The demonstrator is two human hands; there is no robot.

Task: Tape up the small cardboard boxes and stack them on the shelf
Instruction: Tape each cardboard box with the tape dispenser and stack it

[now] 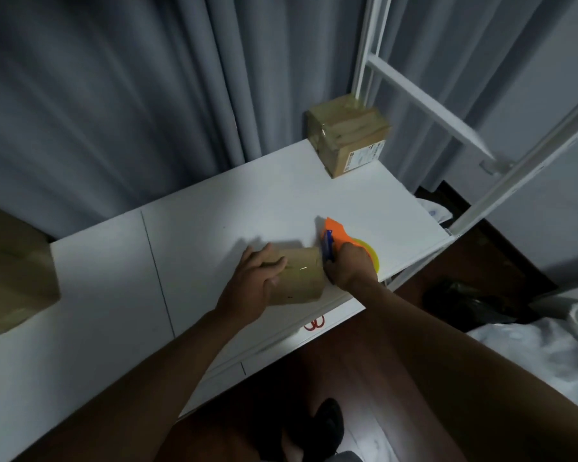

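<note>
Small cardboard box (301,275): light, stiff, tape-slick; your left hand (257,278) presses it flat-fingered, right hand (351,265) grips the tape dispenser (339,240) alongside.

A dim room, photographed through a wide-angle head camera, with muted, grey-blue colour. The brightest area is the flat white shelf board (214,208). Soft shadows fall up and to the left of the small brown cardboard box (301,278) and the orange plastic tape dispenser (336,236), placing the light to the lower right, near the camera. A small glint of glare shows on the box's taped top. The grey pleated curtain (114,95) and white metal shelf frame (424,101) are smeared with motion blur, and straight lines bow toward the frame's edges. The dark wooden floor (364,355) is deeply underexposed.
</note>
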